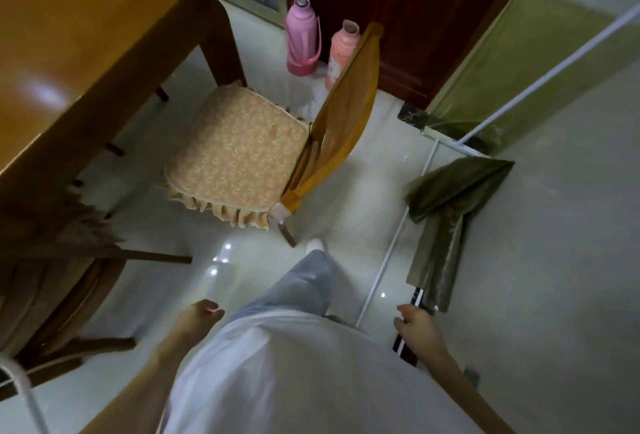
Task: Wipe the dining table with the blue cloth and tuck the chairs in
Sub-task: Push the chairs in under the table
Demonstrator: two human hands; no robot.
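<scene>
Pale tiled floor (381, 191), dim room, head view only. Dining table (86, 53) sits up and left of the left hand (204, 310), whose fingers are loosely curled and pinch nothing. Cushioned chair (239, 153) stands pulled out, well ahead of those fingertips, seat out from under the table. Second chair (69, 295) is left of the left fingers, mostly under the table. Right hand (414, 321): fingers curled against a black-and-white striped bar (401, 343); can't tell if they grip it. Blue cloth not in view, neither hand carries it. Green cloth (446, 198) hangs ahead of the right fingers. My read: chair-tucking step. Next move: step forward, take the chair back (349, 104), push straight toward the table.
</scene>
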